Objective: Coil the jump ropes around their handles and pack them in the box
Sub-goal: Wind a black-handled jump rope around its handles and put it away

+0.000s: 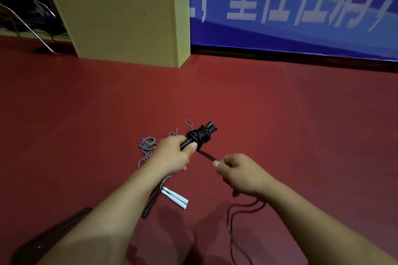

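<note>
My left hand grips the black jump-rope handles, which point up and to the right with several turns of black rope wound round them. My right hand pinches the taut black rope a short way from the coil; the loose rest of that rope trails down over the red floor at the lower right. A second jump rope lies on the floor below my left hand: two white handles side by side and a tangled grey cord. Another black handle lies beside the white ones.
A pale wooden box stands on the red floor at the back, against a blue banner with white characters. A metal chair frame is at the far left. A dark object lies at the lower left.
</note>
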